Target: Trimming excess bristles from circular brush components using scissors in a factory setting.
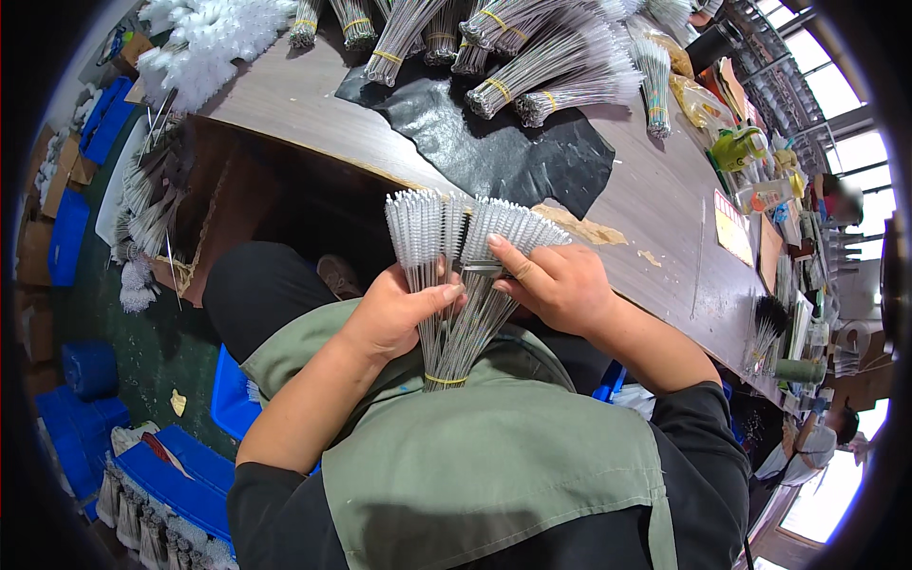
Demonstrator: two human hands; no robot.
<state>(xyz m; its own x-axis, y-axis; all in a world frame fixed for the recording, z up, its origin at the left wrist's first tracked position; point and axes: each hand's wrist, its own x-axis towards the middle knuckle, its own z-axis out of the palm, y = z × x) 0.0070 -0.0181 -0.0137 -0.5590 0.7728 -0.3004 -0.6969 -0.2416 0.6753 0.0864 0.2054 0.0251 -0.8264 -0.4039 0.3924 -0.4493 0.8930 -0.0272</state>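
A bundle of thin wire-handled tube brushes (pixel 418 228) stands over my lap with the white bristle heads upward. It fans into two clumps with a gap between them, while a yellow rubber band (pixel 445 381) gathers the wire stems near my apron. My left hand (pixel 394 309) is closed round the stems of the left clump, just under the bristles. My right hand (pixel 560 285) grips the right clump, its index finger lying across the bristles and its other fingers curled. The thumb of that hand is mostly hidden.
More banded brush bundles (pixel 560 76) lie on the table (pixel 665 218) ahead, partly on a black sheet (pixel 484 138). A green bottle (pixel 737 150) and bags stand to the right. Blue bins (pixel 180 475) are on the floor at left. Another person (pixel 807 446) is far right.
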